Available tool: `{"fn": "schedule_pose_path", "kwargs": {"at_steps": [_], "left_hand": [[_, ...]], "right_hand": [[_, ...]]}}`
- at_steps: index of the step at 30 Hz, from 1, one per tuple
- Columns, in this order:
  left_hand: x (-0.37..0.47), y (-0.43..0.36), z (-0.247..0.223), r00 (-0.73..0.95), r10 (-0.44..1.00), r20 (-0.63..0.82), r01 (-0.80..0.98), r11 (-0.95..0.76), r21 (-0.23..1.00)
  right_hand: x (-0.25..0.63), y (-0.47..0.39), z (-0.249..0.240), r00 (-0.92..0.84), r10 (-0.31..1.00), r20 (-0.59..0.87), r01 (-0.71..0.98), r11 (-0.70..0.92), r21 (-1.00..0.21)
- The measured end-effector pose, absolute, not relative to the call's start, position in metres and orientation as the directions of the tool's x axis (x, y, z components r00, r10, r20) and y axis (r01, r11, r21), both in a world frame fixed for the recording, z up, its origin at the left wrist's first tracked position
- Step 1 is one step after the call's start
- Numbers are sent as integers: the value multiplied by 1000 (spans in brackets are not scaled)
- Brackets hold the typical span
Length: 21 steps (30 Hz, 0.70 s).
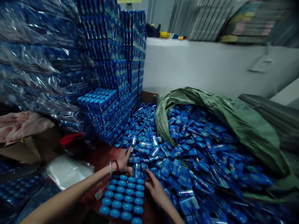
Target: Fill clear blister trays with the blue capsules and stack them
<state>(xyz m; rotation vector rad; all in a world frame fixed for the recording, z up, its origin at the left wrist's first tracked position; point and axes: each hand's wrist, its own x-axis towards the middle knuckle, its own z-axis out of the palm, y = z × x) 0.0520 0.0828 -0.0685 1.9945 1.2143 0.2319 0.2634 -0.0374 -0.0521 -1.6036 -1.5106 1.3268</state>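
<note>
Several rows of blue-capped bottles (pixel 121 197) stand upright in a tight block in front of me. My left hand (pixel 123 163), with a red bead bracelet and a silver one at its wrist, reaches past the block's far left side. Its index finger is stretched out and its thumb apart, beside loose blue bottles (pixel 134 160) at the pile's edge. At the block's far right corner is my right hand (pixel 155 188), thumb and fingers apart. Its fingertips are close to a blue bottle (pixel 144 168); whether they touch it I cannot tell.
Loose blue bottles spill from a green woven sack (pixel 163 116) on the right. Tall stacks of bottles (pixel 109 62) and plastic-wrapped packs (pixel 42 62) rise on the left. Clear plastic bags (pixel 70 171) and a red lid (pixel 71 140) lie at left. A white wall (pixel 187 65) stands behind.
</note>
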Motion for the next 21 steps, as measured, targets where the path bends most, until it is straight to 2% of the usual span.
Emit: {"fn": "schedule_pose_path", "kwargs": {"at_steps": [2, 5, 8, 13, 21], "left_hand": [[56, 79, -70, 469, 835, -287, 706, -159, 690], [64, 74, -68, 442, 855, -272, 702, -141, 698], [72, 74, -62, 408, 865, -292, 720, -108, 685], [74, 76, -55, 349, 879, -324, 746, -51, 664], [62, 100, -62, 305, 937, -168, 652, -77, 754]], "right_hand": [[260, -30, -61, -106, 946, -306, 286, -265, -921], [253, -16, -66, -84, 914, -397, 120, -386, -915], [244, -2, -65, -82, 908, -411, 73, -406, -911], [236, 8, -63, -72, 940, -334, 179, -317, -931], [226, 36, -59, 35, 995, -94, 416, -100, -904]]}}
